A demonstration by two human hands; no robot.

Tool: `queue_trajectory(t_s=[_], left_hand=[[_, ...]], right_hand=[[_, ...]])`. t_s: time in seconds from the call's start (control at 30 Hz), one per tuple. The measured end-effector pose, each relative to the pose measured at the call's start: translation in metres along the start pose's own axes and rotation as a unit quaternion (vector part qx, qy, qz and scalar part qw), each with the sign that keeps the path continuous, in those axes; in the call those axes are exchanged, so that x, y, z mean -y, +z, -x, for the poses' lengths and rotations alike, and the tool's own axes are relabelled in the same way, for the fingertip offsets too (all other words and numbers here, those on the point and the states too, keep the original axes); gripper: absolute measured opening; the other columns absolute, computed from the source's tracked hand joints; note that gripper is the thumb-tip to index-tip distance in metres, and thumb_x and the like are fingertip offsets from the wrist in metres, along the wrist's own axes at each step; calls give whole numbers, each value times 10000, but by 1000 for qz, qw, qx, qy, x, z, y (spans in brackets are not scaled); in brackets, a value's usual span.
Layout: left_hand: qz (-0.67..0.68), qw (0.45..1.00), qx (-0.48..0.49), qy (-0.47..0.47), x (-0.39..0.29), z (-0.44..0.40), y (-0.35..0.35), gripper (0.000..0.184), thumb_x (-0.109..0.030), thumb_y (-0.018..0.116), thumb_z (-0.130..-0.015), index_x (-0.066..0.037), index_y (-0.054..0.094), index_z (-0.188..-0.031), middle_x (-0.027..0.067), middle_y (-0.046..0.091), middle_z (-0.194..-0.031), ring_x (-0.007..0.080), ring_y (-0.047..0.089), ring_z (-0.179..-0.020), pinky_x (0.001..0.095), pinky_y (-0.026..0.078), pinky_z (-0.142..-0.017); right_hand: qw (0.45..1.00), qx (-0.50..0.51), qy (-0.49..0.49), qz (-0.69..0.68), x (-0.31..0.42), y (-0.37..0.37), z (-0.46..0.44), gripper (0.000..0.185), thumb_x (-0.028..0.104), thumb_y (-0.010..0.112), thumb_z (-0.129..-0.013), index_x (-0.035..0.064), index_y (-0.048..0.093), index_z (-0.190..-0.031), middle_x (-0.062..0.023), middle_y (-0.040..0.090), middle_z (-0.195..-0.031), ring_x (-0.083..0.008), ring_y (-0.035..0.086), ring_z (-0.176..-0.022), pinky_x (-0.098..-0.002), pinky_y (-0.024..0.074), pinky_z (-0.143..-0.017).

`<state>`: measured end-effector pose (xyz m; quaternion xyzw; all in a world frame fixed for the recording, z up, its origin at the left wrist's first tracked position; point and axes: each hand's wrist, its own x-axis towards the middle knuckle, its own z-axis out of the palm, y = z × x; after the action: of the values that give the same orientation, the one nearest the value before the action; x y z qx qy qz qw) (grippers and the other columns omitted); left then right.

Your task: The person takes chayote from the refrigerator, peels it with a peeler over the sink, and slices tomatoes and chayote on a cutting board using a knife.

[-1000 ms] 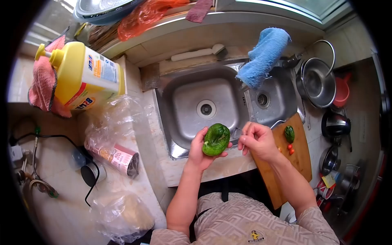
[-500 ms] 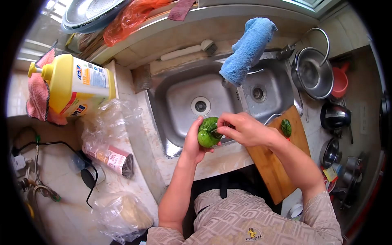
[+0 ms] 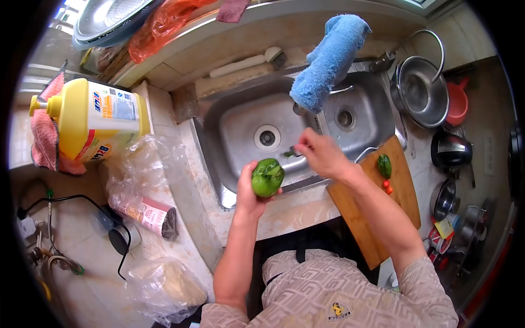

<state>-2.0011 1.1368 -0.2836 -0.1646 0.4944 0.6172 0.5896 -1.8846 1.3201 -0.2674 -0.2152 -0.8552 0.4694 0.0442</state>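
Note:
My left hand (image 3: 249, 191) is wrapped round a green bell pepper (image 3: 268, 179) near the front rim of the large sink basin (image 3: 240, 123). A dip shows in the upper side of the pepper. Apart from it, to the right and above the basin, my right hand (image 3: 324, 155) is closed and slightly blurred by motion. Its fingertips pinch a small dark green pepper stem (image 3: 290, 153), whose details are blurred.
A wooden cutting board (image 3: 377, 218) with a cucumber piece (image 3: 384, 165) and small red pieces (image 3: 387, 187) lies at right. A blue towel (image 3: 331, 63) hangs over the faucet. A yellow detergent jug (image 3: 82, 117) stands left; metal bowls (image 3: 421, 93) sit at right.
My right hand has come away from the pepper, up and right, with the stem in its fingers. The left hand and the pepper have shifted slightly left.

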Motion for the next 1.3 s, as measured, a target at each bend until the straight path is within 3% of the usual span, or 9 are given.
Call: queue_trajectory(t_s=[0.07, 0.17, 0.43, 0.57, 0.83, 0.87, 1.07, 1.27, 1.3], left_hand=[[5, 1000, -19, 16, -6, 11, -6, 473, -494, 427, -941, -92, 644, -1061, 77, 692, -861, 252, 656, -611, 295, 440, -417], [0, 998, -32, -45, -16, 9, -5, 467, -489, 429, -940, -94, 645, -1066, 77, 694, -864, 257, 661, -616, 294, 449, -413], [-41, 991, 97, -80, -10, -12, -8, 412, -458, 453, -958, -111, 627, -1096, 98, 681, -880, 273, 652, -577, 285, 432, -375], [-24, 994, 67, -78, -9, -13, -13, 420, -445, 464, -939, -82, 629, -1073, 114, 679, -862, 282, 646, -553, 295, 419, -355], [-33, 993, 77, -84, -16, -21, -23, 433, -459, 483, -918, -77, 636, -1052, 108, 684, -863, 265, 657, -595, 312, 469, -406], [-32, 993, 63, -90, -14, -22, -23, 427, -455, 487, -917, -79, 636, -1053, 105, 685, -868, 258, 661, -622, 322, 485, -424], [-56, 993, 8, -107, -4, -14, -16, 405, -429, 502, -917, -87, 638, -1086, 92, 687, -904, 241, 674, -737, 381, 556, -507], [-36, 996, -2, -87, -1, -2, -26, 414, -425, 501, -907, -80, 640, -1089, 102, 688, -902, 253, 659, -677, 381, 553, -512], [-28, 996, 6, -87, -2, -5, -30, 415, -430, 501, -905, -81, 641, -1080, 103, 687, -901, 254, 657, -675, 378, 546, -506]], right_hand=[[993, 28, 108, -25, -2, -13, 1, 197, 213, 597, -965, 25, 537, -969, -188, 640, -753, -415, 628, -713, -464, 475, -657], [990, 78, 15, -117, 12, -3, 5, 210, 216, 586, -968, 16, 526, -980, -205, 642, -816, -390, 633, -767, -454, 473, -695], [950, 300, -8, -86, 24, -14, -32, 272, 231, 712, -885, 9, 561, -932, -157, 639, -789, -301, 610, -728, -407, 465, -664], [973, 208, -78, -71, 3, -6, -35, 271, 216, 732, -878, 18, 552, -922, -121, 597, -704, -264, 562, -638, -376, 448, -609], [968, 193, 12, -160, 13, 18, -18, 241, 213, 678, -925, -6, 576, -927, -89, 608, -747, -156, 541, -693, -346, 454, -637], [970, 186, -2, -158, 11, 20, -18, 298, 263, 677, -918, -14, 568, -899, -157, 626, -754, -282, 586, -677, -392, 458, -624], [970, 233, -23, -73, 8, 15, -23, 320, 295, 689, -903, -1, 568, -914, -202, 634, -760, -366, 629, -723, -428, 469, -643], [995, -5, 86, -53, -27, 9, -31, 313, 300, 678, -914, 6, 572, -932, -202, 636, -772, -338, 635, -727, -425, 472, -644], [994, 31, 74, -71, -22, 9, -33, 302, 289, 675, -921, 6, 570, -923, -172, 623, -758, -277, 607, -709, -396, 464, -632]])
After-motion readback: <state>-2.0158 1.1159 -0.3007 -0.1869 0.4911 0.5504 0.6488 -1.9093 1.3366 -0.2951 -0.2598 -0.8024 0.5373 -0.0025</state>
